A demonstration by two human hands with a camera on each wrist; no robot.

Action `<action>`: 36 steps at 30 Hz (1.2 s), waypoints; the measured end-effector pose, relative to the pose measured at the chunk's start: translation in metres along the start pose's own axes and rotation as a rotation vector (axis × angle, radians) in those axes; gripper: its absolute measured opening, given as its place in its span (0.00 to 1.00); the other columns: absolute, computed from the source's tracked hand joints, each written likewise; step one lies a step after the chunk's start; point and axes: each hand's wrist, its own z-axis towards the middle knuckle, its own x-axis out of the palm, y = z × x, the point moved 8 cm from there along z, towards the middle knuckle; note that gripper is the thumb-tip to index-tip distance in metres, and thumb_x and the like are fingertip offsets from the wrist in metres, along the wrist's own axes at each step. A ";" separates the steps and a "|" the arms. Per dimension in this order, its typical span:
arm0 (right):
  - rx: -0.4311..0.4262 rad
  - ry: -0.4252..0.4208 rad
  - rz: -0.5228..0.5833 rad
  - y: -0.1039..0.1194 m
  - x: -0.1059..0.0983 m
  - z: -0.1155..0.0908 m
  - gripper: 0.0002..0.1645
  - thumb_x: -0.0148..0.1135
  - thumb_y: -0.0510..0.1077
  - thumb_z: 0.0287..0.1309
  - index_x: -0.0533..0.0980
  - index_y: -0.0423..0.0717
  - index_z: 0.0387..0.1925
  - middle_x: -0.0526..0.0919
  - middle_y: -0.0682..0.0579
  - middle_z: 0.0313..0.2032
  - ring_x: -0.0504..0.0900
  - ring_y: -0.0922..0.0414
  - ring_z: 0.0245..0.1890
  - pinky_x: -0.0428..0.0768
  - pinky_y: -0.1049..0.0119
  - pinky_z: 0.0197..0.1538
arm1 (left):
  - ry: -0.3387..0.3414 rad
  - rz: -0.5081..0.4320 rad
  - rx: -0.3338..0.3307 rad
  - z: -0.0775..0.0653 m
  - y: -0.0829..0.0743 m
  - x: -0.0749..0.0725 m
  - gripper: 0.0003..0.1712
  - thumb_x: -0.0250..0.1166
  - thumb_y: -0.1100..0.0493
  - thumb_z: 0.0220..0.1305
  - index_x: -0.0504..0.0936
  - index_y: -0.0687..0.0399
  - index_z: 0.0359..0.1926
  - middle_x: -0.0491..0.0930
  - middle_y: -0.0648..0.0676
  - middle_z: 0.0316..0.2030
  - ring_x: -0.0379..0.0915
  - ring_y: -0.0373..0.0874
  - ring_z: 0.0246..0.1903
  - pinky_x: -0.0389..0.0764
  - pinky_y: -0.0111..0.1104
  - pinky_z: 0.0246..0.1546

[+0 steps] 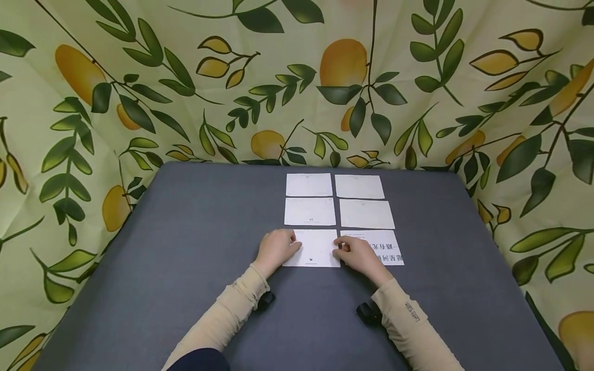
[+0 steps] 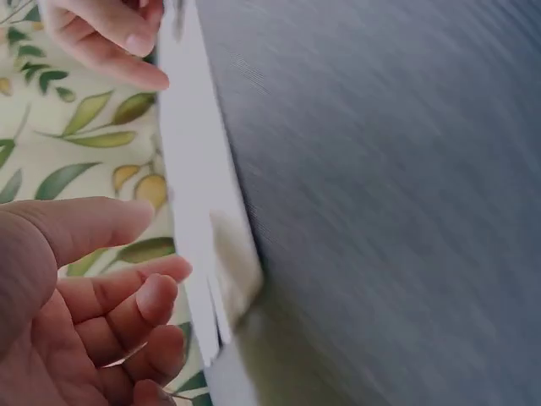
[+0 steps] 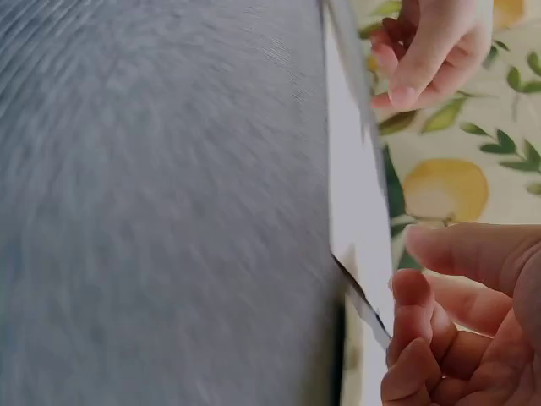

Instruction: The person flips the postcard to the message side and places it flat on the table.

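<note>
A white card [image 1: 316,248] with a tiny dark mark lies flat on the grey table, in the front row of several cards. My left hand [image 1: 277,249] is at its left edge, fingertips overlapping it in the head view. In the left wrist view that thumb and the fingers [image 2: 127,317] stand apart, loosely bent, with nothing between them. Over the gap at its right edge is my right hand [image 1: 362,257], partly covering a card with large printed characters [image 1: 389,248]. Its thumb [image 3: 456,249] and bent fingers hold nothing in the right wrist view.
Behind the front row lie more white cards, among them a middle left card [image 1: 309,211], a middle right card [image 1: 367,214] and a back left card [image 1: 309,185]. A leaf-and-fruit patterned cloth [image 1: 287,103] hangs round the grey table [image 1: 195,216].
</note>
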 end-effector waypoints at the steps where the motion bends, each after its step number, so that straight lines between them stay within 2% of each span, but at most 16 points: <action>1: 0.004 -0.012 0.017 -0.002 -0.003 -0.002 0.18 0.62 0.43 0.55 0.78 0.38 0.46 0.70 0.53 0.18 0.65 0.60 0.17 0.63 0.69 0.24 | 0.003 -0.020 -0.011 0.000 -0.001 -0.001 0.12 0.65 0.51 0.56 0.83 0.56 0.34 0.82 0.52 0.22 0.74 0.43 0.21 0.73 0.36 0.27; 4: 0.012 -0.059 0.052 -0.012 -0.018 -0.007 0.20 0.62 0.45 0.57 0.77 0.38 0.48 0.75 0.50 0.22 0.67 0.59 0.20 0.66 0.68 0.26 | 0.017 -0.137 -0.020 0.001 -0.010 -0.001 0.19 0.63 0.51 0.58 0.81 0.60 0.44 0.80 0.52 0.20 0.71 0.41 0.18 0.72 0.33 0.23; 9: 0.056 -0.133 0.036 -0.033 -0.048 -0.018 0.23 0.60 0.47 0.58 0.75 0.35 0.51 0.80 0.43 0.32 0.76 0.54 0.30 0.70 0.67 0.31 | 0.099 -0.409 0.002 0.003 -0.033 0.008 0.27 0.61 0.51 0.60 0.73 0.63 0.55 0.80 0.53 0.27 0.68 0.38 0.20 0.67 0.26 0.21; 13: 0.113 -0.164 0.021 -0.051 -0.064 -0.029 0.25 0.58 0.47 0.59 0.73 0.34 0.53 0.80 0.38 0.40 0.78 0.46 0.40 0.75 0.61 0.37 | 0.194 -0.629 0.007 0.001 -0.053 0.020 0.30 0.60 0.51 0.61 0.68 0.63 0.60 0.82 0.58 0.42 0.78 0.45 0.35 0.76 0.31 0.34; 15: 0.139 -0.172 0.009 -0.060 -0.069 -0.034 0.27 0.58 0.49 0.60 0.72 0.34 0.55 0.78 0.35 0.44 0.77 0.43 0.44 0.76 0.55 0.42 | 0.250 -0.725 -0.009 0.000 -0.061 0.029 0.32 0.60 0.51 0.61 0.66 0.63 0.62 0.79 0.61 0.49 0.78 0.50 0.45 0.78 0.36 0.43; 19: 0.191 -0.162 -0.001 -0.073 -0.074 -0.043 0.33 0.56 0.51 0.60 0.67 0.30 0.58 0.72 0.29 0.52 0.73 0.37 0.50 0.72 0.44 0.52 | 0.362 -0.866 -0.061 -0.005 -0.077 0.046 0.36 0.60 0.50 0.62 0.61 0.62 0.66 0.71 0.64 0.60 0.70 0.55 0.58 0.72 0.45 0.57; 24: 0.250 -0.140 -0.009 -0.085 -0.072 -0.048 0.39 0.56 0.51 0.61 0.59 0.25 0.62 0.67 0.25 0.57 0.69 0.34 0.55 0.67 0.41 0.57 | 0.474 -1.048 -0.130 -0.005 -0.092 0.061 0.45 0.59 0.50 0.63 0.46 0.65 0.70 0.56 0.69 0.67 0.57 0.59 0.67 0.62 0.48 0.65; 28: 0.291 -0.137 0.005 -0.090 -0.069 -0.050 0.42 0.56 0.52 0.60 0.56 0.25 0.63 0.65 0.25 0.59 0.67 0.33 0.57 0.66 0.41 0.59 | 0.505 -1.135 -0.184 -0.002 -0.096 0.067 0.49 0.58 0.50 0.63 0.37 0.65 0.71 0.54 0.73 0.67 0.54 0.60 0.68 0.58 0.49 0.67; 36: 0.334 -0.134 0.047 -0.095 -0.067 -0.056 0.44 0.55 0.55 0.61 0.54 0.28 0.65 0.64 0.24 0.59 0.67 0.34 0.58 0.66 0.42 0.59 | 0.545 -1.222 -0.226 -0.002 -0.100 0.076 0.47 0.57 0.53 0.64 0.37 0.65 0.71 0.66 0.70 0.60 0.64 0.57 0.62 0.56 0.49 0.68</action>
